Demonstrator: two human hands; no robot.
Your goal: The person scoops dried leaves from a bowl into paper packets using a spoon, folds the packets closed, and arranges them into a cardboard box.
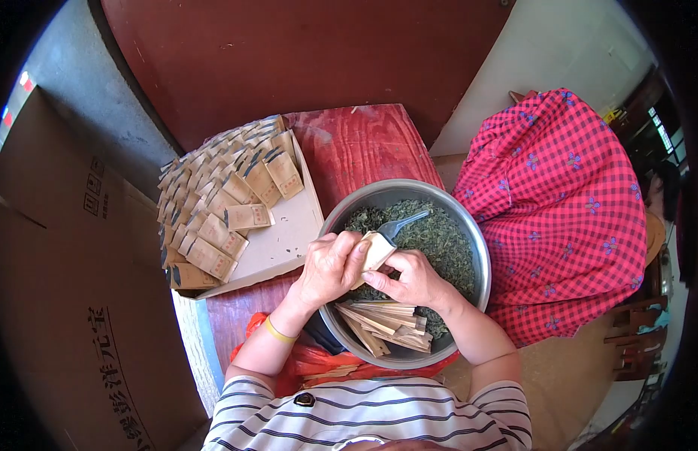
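Observation:
A small kraft-paper packet (377, 252) is pinched between my hands over a steel basin (482, 263). My left hand (334, 264) grips its left side, thumb along the paper. My right hand (413, 279) has its thumb and fingers closed at the packet's lower right edge. Behind the packet a grey-blue plastic spoon (406, 222) rests against the dried green leaves (443, 240) in the basin; its near end is partly hidden by the packet. Flat, unfilled paper bags (386, 325) lie in a fanned stack at the basin's near side.
A shallow cardboard tray (277, 244) on the left holds rows of packets (221, 195) with dark leaf at their mouths. The red wooden table (360, 146) carries tray and basin. Red checked cloth (552, 218) bulges at right. A large carton (71, 301) stands at left; red plastic (289, 372) lies in front.

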